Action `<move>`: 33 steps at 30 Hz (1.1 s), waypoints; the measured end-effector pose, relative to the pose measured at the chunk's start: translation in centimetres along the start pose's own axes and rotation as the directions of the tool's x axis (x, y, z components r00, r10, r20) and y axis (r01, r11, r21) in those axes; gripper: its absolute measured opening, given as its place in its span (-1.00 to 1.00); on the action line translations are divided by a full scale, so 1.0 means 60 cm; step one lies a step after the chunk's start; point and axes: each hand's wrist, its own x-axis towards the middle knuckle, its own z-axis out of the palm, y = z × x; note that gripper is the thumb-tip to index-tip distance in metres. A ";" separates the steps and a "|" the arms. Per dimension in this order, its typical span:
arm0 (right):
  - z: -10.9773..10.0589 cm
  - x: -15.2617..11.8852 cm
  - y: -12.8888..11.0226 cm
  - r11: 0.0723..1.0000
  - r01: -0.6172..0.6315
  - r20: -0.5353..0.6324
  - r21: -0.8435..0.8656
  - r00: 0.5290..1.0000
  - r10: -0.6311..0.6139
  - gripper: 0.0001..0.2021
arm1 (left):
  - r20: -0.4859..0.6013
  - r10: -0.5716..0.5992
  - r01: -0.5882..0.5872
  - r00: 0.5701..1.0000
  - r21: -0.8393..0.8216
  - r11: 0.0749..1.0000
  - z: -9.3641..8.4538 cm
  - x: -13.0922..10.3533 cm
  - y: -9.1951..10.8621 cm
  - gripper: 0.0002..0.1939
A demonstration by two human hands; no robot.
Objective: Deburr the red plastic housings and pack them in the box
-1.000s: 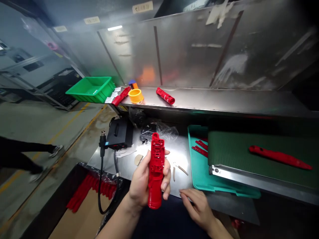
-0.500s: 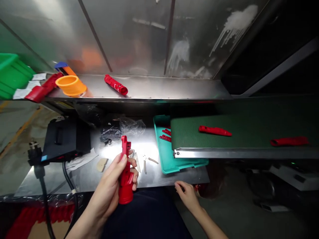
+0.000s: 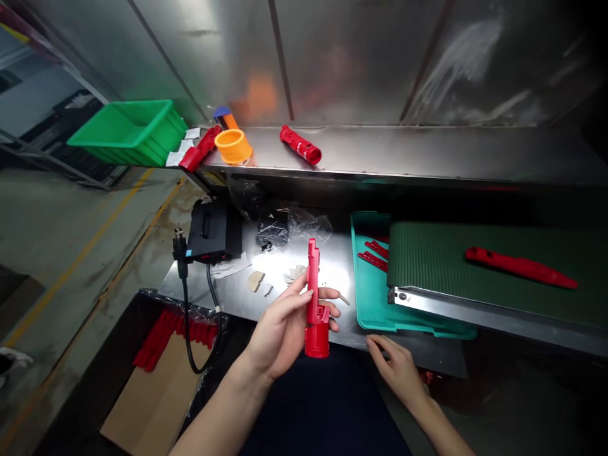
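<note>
My left hand (image 3: pixel 285 323) is wrapped round a red plastic housing (image 3: pixel 313 310), with a round collar at the bottom and a narrow arm pointing up. The part stands nearly upright above the bench's front edge. My right hand (image 3: pixel 399 373) hangs by that edge, below the teal tray (image 3: pixel 365 316), loosely curled with a gap between thumb and fingers and nothing visible in it. Several flat red parts (image 3: pixel 373 260) lie in the tray. On the green conveyor belt (image 3: pixel 437 272) rests a long red part (image 3: pixel 520 266).
A black box unit (image 3: pixel 213 228) with a thick cable stands left on the metal bench, near plastic bags (image 3: pixel 308 221). The shelf holds an orange ring (image 3: pixel 234 149), red tubes (image 3: pixel 301 145) and a green bin (image 3: pixel 137 133). A carton (image 3: pixel 152 392) with red parts sits lower left.
The view has swung left, so things appear further right. The red housing in my left hand is turned, showing a different side. The part on the belt appears closer to the right edge.
</note>
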 end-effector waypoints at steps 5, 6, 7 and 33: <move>-0.005 0.037 -0.039 0.995 0.096 0.024 -0.005 0.995 -0.096 -0.83 | -0.053 0.105 -0.102 0.993 0.057 0.993 0.005 -0.003 0.002 -0.54; -0.006 0.043 -0.046 0.994 0.112 0.024 -0.005 0.993 -0.112 -0.83 | -0.085 0.129 -0.123 0.988 0.075 0.990 0.008 -0.003 0.003 -0.49; -0.006 0.049 -0.053 0.992 0.128 0.025 -0.003 0.991 -0.128 -0.84 | -0.118 0.149 -0.139 0.982 0.091 0.986 0.011 -0.003 0.003 -0.42; -0.012 0.067 -0.113 0.958 0.278 -0.008 0.070 0.961 -0.278 -0.87 | -0.004 0.193 -0.189 0.981 -0.220 0.957 0.021 -0.002 -0.007 -0.56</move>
